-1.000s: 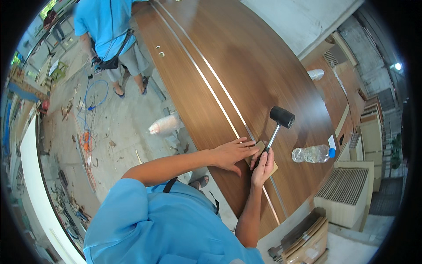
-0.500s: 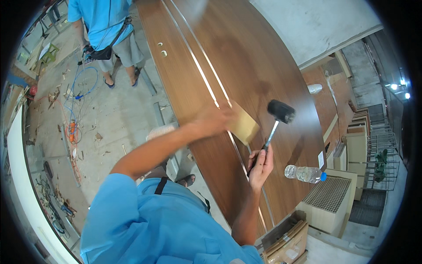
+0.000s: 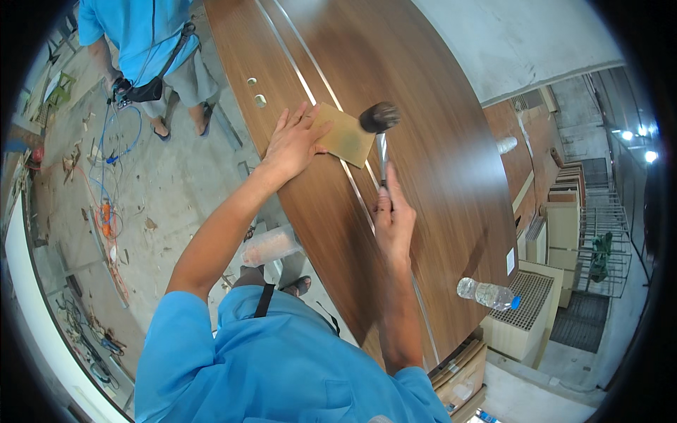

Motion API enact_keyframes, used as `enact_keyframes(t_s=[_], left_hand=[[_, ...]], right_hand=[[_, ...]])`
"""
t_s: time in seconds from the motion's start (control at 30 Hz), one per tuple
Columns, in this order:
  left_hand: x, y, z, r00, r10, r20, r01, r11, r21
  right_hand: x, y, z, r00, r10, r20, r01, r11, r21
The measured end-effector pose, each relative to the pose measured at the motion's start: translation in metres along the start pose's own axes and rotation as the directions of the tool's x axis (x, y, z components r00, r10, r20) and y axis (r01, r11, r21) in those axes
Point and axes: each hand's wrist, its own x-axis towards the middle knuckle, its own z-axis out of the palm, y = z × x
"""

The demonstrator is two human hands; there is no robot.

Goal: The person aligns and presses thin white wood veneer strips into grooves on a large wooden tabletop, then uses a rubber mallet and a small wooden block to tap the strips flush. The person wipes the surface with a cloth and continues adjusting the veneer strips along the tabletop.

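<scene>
My left hand (image 3: 293,144) rests at the left of a flat tan block (image 3: 349,141), its fingers spread and its thumb and forefinger at the block's edge, steadying it. The block lies across two shiny metal strips (image 3: 321,74) set in a brown wood-grain panel (image 3: 437,190). In my right hand (image 3: 395,224) is the handle of a rubber mallet (image 3: 379,118). The mallet's dark head is just above the panel, by the block's upper right corner; whether they touch I cannot tell.
A water bottle (image 3: 488,294) lies on its side near the panel's right edge. Two holes pierce the panel at upper left. Another person (image 3: 141,53) in blue stands at upper left, near a blue hose (image 3: 106,169). A perforated-top box (image 3: 525,299) stands beyond the panel.
The tan block and my left hand have moved up and left along the strips. My right hand has brought the mallet up and left, close to the block.
</scene>
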Motion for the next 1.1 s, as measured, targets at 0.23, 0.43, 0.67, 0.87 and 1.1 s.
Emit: enact_keyframes(t_s=[0.23,0.43,0.67,0.87,1.1], left_hand=[[0.028,-0.021,0.0,0.999,-0.022,-0.032,0.023,0.999,0.032],[0.048,-0.04,-0.005,0.998,-0.04,-0.053,0.042,0.998,0.045],[0.07,-0.065,-0.009,0.996,-0.016,-0.084,0.024,0.996,0.086],[0.088,-0.087,-0.013,0.995,-0.031,-0.095,0.034,0.999,0.026],[0.118,-0.116,-0.026,0.99,-0.087,-0.109,0.094,0.994,0.056]], right_hand=[[0.034,-0.005,0.018,0.997,-0.04,0.071,0.044,0.997,-0.063],[0.06,-0.014,0.038,0.985,-0.098,0.14,0.126,0.97,-0.209],[0.09,-0.019,0.063,0.986,-0.162,-0.043,0.162,0.987,0.008],[0.117,-0.031,0.08,0.995,-0.104,-0.004,0.104,0.994,0.046],[0.159,-0.052,0.113,0.991,-0.099,0.087,0.099,0.995,0.01]])
